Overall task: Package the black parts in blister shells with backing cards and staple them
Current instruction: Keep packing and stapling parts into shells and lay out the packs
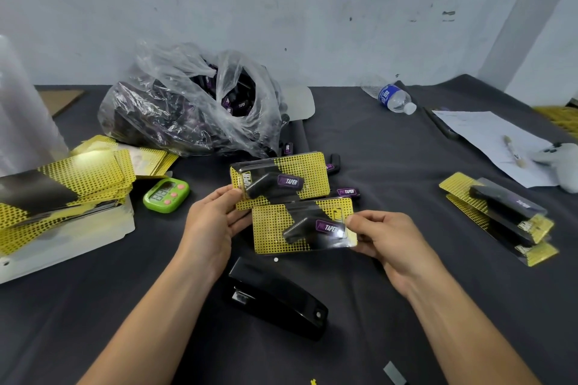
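At your far left lies the loose stack of backing cards (62, 191), with a green timer (166, 195) just beside it. Behind the timer, the clear bag of black parts (194, 103) slumps open against the wall.

Your left hand (212, 222) grips the upper pack (281, 180) by its left edge, thumb on top and fingers underneath. That pack holds a black part under its shell against the yellow card. Just below it and overlapping its lower edge, the lower pack (303, 225) is pinched at its right end by your right hand (381, 237). Your hands are apart, each clamped on its own pack.

The stapler (275, 297) lies untouched on the table, near you, below the two packs. Well off to your right, finished packs (500, 216) are piled.

You look to be between assembly and fastening: both packs are filled and carded. Any staples would be too small to make out here, so I cannot tell whether they are already pinned.

If they are not, set one pack down and square the other's shell to its card. Then free a hand for the stapler and keep the part seated.
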Available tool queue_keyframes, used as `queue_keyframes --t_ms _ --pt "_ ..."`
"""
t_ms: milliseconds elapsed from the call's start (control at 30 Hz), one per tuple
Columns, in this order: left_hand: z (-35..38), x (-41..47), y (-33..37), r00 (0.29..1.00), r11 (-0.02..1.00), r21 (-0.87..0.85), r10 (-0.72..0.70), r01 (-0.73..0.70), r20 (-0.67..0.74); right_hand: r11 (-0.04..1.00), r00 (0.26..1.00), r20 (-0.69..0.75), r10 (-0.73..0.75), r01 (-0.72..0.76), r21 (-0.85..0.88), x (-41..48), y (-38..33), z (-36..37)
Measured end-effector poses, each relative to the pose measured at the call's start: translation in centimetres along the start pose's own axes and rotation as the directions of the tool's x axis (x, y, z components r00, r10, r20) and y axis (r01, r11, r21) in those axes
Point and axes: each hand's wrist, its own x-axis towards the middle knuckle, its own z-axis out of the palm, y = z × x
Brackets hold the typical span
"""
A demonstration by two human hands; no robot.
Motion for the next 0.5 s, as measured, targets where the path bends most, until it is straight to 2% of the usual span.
queue_keyframes --t_ms 233,500 --pt "0.08 0.21 0.07 0.995 0.995 -0.041 -0.084 0.086 0.063 0.999 0.996 0.088 -0.007 0.012 -0.051 0.22 0.3 -0.02" --pt "0.94 -0.27 -0.3 0.967 0.98 0.053 -0.2 0.194 0.156 0.995 0.993 0.106 -0.05 0.059 -0.083 -0.23 0.25 0.48"
